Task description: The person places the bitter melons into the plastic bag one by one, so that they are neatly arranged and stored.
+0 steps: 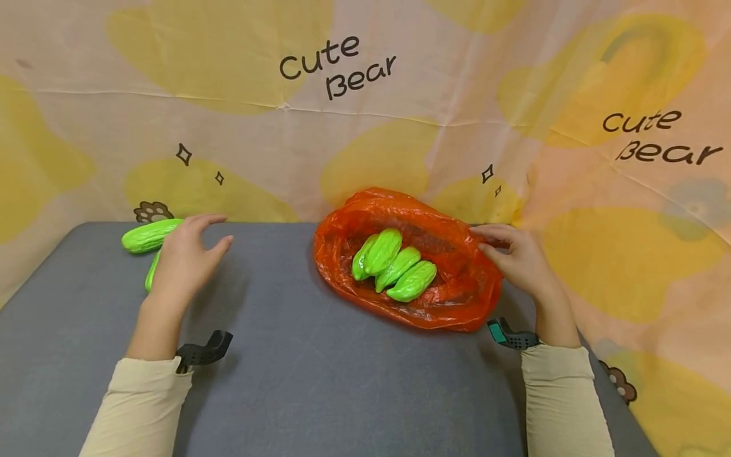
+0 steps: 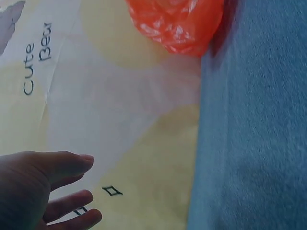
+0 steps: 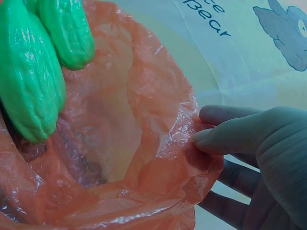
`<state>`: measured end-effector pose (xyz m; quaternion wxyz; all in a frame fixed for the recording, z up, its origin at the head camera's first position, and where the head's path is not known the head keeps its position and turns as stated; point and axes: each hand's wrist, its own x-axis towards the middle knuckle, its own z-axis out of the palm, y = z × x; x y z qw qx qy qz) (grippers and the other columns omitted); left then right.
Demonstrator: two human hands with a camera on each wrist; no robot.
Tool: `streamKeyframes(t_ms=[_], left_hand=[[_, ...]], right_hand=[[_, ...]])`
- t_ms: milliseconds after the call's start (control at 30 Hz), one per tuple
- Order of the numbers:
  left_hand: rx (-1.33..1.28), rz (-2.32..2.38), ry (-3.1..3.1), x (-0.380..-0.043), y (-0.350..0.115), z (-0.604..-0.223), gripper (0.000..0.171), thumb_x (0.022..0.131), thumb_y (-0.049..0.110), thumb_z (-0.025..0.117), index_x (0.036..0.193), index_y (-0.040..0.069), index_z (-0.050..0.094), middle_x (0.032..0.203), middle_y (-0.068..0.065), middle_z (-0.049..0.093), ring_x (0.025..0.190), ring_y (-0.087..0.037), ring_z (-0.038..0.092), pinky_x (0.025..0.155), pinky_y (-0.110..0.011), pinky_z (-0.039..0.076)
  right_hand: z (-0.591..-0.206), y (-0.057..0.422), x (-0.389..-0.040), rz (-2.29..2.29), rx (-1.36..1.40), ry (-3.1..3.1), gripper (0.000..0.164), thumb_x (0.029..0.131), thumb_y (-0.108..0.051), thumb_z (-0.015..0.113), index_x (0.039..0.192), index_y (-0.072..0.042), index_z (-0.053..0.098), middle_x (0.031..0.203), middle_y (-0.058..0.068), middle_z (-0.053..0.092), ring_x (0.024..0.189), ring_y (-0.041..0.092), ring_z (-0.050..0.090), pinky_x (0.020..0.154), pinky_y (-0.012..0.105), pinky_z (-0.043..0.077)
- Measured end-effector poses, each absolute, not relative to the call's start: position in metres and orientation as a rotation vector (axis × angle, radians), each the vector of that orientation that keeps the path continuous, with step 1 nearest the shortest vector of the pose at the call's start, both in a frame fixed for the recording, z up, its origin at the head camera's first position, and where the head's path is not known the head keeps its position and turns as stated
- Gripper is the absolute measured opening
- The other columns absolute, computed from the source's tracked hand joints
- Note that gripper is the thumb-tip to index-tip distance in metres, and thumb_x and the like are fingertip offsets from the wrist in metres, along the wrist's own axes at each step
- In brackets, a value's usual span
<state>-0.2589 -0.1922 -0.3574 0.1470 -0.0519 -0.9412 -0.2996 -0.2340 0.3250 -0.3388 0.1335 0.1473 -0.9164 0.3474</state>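
Note:
My right hand (image 1: 516, 260) pinches the right rim of an orange-red plastic bag (image 1: 342, 282) between thumb and fingers. The bag stands with its mouth spread wide. Inside it lie several glossy, light-green ribbed gourds (image 1: 382, 252) that look like bitter melons; the right wrist view shows gourds (image 3: 29, 72) close up. My left hand (image 1: 185, 260) is above the table at the left, thumb and fingers apart, holding nothing. Beside and partly behind it are two more green gourds, one long gourd (image 1: 150, 236) and another gourd (image 1: 151, 273) mostly hidden by the hand.
A grey-blue table surface (image 1: 342, 387) extends under everything. Behind and to the right hangs a pink and yellow printed cloth (image 1: 257, 152), close to the bag's back side. Black wrist devices sit on the left wrist (image 1: 204, 350) and the right wrist (image 1: 514, 336).

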Motion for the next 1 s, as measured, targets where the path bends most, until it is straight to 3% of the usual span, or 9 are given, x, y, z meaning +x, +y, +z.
streamKeyframes(t_ms=[167, 1000], left_hand=[[-0.133, -0.86, -2.709, -0.262, -0.2, -0.364, 0.043, 0.096, 0.016, 0.065, 0.136, 0.0, 0.059, 0.14, -0.031, 0.054, 0.132, -0.051, 0.048, 0.106, -0.066, 0.038], [0.048, -0.821, -2.734, -0.273, -0.244, -0.387, 0.044, 0.095, 0.016, 0.063, 0.136, 0.001, 0.059, 0.141, -0.035, 0.051, 0.134, -0.055, 0.043, 0.106, -0.068, 0.035]], right_hand=[[-0.338, 0.325, -0.233, 1.015, 0.423, -2.659, 0.029, 0.094, 0.002, 0.066, 0.122, 0.0, 0.072, 0.128, 0.023, 0.068, 0.11, 0.035, 0.066, 0.08, -0.001, 0.045], [-0.337, 0.326, -0.233, 1.002, 0.417, -2.661, 0.029, 0.094, 0.001, 0.066, 0.122, -0.001, 0.073, 0.127, 0.022, 0.069, 0.111, 0.036, 0.067, 0.081, -0.002, 0.044]])
